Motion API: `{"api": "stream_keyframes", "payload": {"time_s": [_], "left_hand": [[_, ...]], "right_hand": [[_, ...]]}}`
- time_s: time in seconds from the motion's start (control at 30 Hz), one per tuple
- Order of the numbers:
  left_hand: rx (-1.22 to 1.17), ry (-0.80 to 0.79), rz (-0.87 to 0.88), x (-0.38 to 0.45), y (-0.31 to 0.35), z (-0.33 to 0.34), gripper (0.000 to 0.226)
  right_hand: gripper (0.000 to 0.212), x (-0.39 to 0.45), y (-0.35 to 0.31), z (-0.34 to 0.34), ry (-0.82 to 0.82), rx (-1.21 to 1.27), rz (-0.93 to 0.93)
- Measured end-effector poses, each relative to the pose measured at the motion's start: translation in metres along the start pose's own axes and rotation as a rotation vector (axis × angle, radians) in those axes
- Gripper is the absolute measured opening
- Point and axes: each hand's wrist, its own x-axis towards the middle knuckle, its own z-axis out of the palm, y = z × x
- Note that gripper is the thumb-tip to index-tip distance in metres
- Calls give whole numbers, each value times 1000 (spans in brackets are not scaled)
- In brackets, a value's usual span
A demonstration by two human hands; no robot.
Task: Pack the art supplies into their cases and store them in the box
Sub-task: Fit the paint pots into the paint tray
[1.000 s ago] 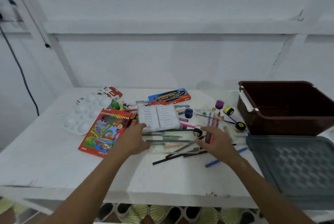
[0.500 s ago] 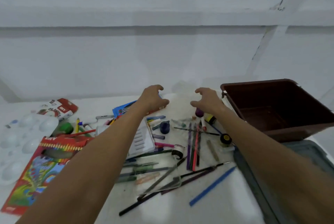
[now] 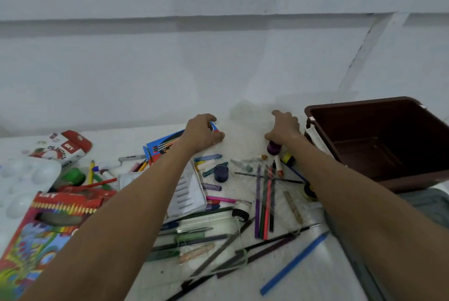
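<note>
At the back of the table, my left hand (image 3: pixel 202 131) and my right hand (image 3: pixel 284 128) curl round the two sides of a hazy translucent plastic case (image 3: pixel 245 123). My left hand lies over the far end of a blue and red brush case (image 3: pixel 160 146). Just below my right hand stands a purple paint jar (image 3: pixel 274 147). Loose coloured pencils (image 3: pixel 264 203) and a blue pen (image 3: pixel 294 264) lie between my forearms. To the right stands the brown box (image 3: pixel 379 145), with nothing in it.
A white pastel tray (image 3: pixel 189 191), a dark blue jar (image 3: pixel 221 173) and a clear pouch of brushes (image 3: pixel 199 240) lie in the middle. On the left are a red pencil box (image 3: pixel 48 227), an oil pastels box (image 3: pixel 65 147) and a white palette (image 3: pixel 24 179). A grey lid (image 3: pixel 432 203) lies before the box.
Both hands left the pencils near the table's middle and reached to the back, closing round the translucent case. My head has leaned in closer.
</note>
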Motion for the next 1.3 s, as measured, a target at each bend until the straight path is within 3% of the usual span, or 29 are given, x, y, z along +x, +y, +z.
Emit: {"api": "stream_keyframes", "payload": {"time_s": [0.1,0.23,0.4,0.7,0.83,0.9,1.0,1.1,1.2,1.23,1.3], "left_hand": [[-48,20,-29,-8,-4,-9,63],[-147,68,-72,-20,-10,-28,68],[-481,156,-163,-56,-16,-67,87],[-821,71,-189,-183,-36,-109,61],[-959,141,-155,-246,-48,-115,49],[-970,196,-139,-275,-58,-113,49],[-851,200,-93,-314,-70,-103,59],[-766,235,-58,-342,-74,-87,48],[-652,260,-44,-358,-85,-70,41],[-591,270,-51,-362,-90,-66,42],[-502,285,-56,-371,-98,-60,41]], "right_hand": [[84,-3,-4,-5,16,109,-49],[84,-20,-24,-14,76,294,-267],[90,-67,-46,-27,95,409,-555],[91,-178,-54,-27,68,385,-808],[99,-217,-45,-24,108,349,-715],[91,-239,-38,-24,-26,564,-545],[73,-265,-32,-11,-351,865,-274],[55,-287,-27,5,-560,1142,-104],[23,-309,-16,17,-533,1243,-119],[20,-314,-10,21,-514,1249,-145],[38,-323,7,31,-479,1174,-254]]}}
